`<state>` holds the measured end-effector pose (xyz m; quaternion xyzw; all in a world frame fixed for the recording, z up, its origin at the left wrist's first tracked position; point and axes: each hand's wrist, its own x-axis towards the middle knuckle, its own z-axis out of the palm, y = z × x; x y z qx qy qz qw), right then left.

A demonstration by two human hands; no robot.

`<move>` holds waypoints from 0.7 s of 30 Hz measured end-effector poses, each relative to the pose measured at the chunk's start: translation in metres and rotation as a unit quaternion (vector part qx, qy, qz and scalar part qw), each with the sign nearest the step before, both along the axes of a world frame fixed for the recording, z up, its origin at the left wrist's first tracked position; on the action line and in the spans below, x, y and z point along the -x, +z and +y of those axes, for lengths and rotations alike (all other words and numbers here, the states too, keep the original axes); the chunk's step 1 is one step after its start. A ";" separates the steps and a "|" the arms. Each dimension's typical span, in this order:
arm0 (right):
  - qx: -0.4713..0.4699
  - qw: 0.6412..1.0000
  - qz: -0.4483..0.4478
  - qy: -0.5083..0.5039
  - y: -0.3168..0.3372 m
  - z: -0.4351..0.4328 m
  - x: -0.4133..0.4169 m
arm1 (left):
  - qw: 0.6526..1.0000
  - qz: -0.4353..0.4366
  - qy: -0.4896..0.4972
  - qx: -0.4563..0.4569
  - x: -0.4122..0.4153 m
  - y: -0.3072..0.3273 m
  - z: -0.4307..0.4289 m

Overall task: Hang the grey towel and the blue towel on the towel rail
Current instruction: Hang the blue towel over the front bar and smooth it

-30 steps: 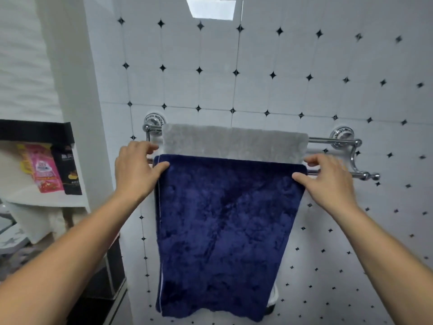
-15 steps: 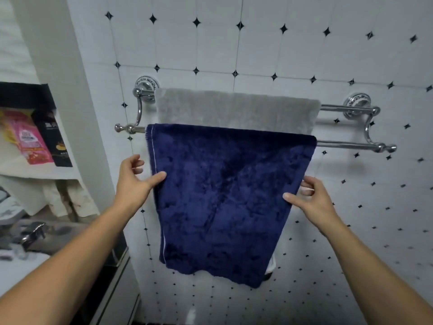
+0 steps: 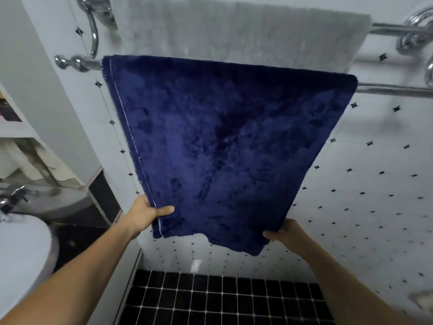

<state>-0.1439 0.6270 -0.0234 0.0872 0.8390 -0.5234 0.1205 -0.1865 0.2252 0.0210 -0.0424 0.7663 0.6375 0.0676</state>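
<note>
White bathroom wall [image 3: 375, 172] tiles dotted with small black diamonds back a chrome two-bar towel rail [image 3: 393, 90], where both towels hang. The grey towel [image 3: 234, 31] is draped over the rear, higher bar, and its top runs out of the picture. The blue towel [image 3: 229, 141] is folded over the front, lower bar and covers the grey towel's lower part.

A person holds the blue towel by its two bottom corners. The left hand [image 3: 145, 213] pinches the lower left corner, by the white-stitched hem, with the thumb lying across the front of the cloth. The right hand [image 3: 289, 233] has its grip clamped on the lower right corner, thumb along the bottom edge; its fingers are hidden behind the fabric. The cloth looks drawn outward from the wall.

Judging by this, hanging is done and the step in hand is evening out the blue towel. The bottom edge sits lower on the right than on the left, so the next move probably calls for a gentle downward tug to level it, then letting go of both corners without dragging the cloth off the bar.

Black mosaic floor [image 3: 222, 299] shows below; a white basin [image 3: 21, 242] and tap [image 3: 11, 200] sit at the left. No brand, label or writing can be read; items on the shelf [image 3: 14, 127] are blurred.
</note>
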 end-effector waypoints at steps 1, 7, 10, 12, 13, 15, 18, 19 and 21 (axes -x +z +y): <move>-0.010 1.000 -0.002 -0.007 -0.012 -0.003 -0.001 | 1.000 -0.014 -0.001 0.002 -0.002 -0.010 0.004; -0.078 0.994 0.011 -0.071 -0.057 -0.003 0.015 | 0.995 -0.021 0.073 0.066 0.010 -0.049 0.002; -0.086 0.992 0.034 -0.080 -0.058 -0.004 0.022 | 0.992 -0.015 0.077 0.096 0.015 -0.051 -0.001; -0.069 0.994 0.040 -0.081 -0.061 -0.009 0.024 | 0.992 -0.013 0.083 0.093 0.016 -0.052 0.001; -0.062 0.995 0.030 -0.078 -0.063 -0.012 0.025 | 0.993 -0.020 0.082 0.086 0.015 -0.053 0.002; -0.074 0.994 0.012 -0.074 -0.068 -0.016 0.024 | 0.992 -0.031 0.070 0.099 0.013 -0.058 0.004; -0.090 0.990 0.023 -0.106 -0.075 -0.015 0.028 | 0.989 -0.028 0.081 0.117 0.009 -0.068 0.004; -0.105 0.988 0.025 -0.109 -0.075 -0.014 0.029 | 0.988 -0.024 0.089 0.121 0.009 -0.070 0.003; -0.116 0.988 0.021 -0.104 -0.075 -0.012 0.032 | 0.986 -0.024 0.103 0.128 0.010 -0.075 -0.001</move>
